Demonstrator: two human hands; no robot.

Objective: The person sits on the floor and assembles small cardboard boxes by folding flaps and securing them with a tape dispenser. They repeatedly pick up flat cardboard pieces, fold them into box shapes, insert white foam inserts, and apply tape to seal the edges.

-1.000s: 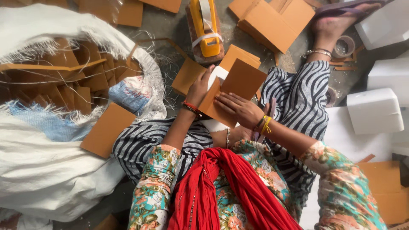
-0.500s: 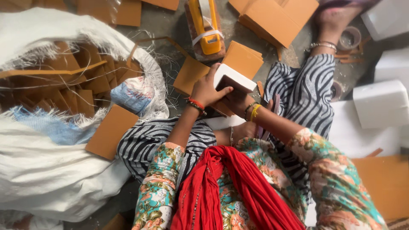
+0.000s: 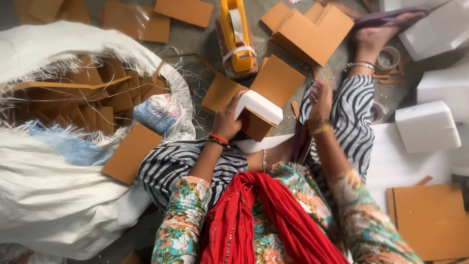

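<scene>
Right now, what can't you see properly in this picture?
Head view only:
- Inside of the small brown cardboard box with the white foam block: the foam covers its opening, and the left hand covers its near side.
- Right hand: blurred, so its fingers are unclear.
- Bottom of the white woven sack: its folds hide how many cardboard pieces lie inside.
- White foam blocks: some are cut off by the right edge.

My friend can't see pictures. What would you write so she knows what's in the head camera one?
Seen from above, a seated person's left hand holds a small brown cardboard box with a white foam block in it, while the right hand is raised open beside it. Flat cardboard pieces, a yellow tape dispenser and a white woven sack lie around.
</scene>
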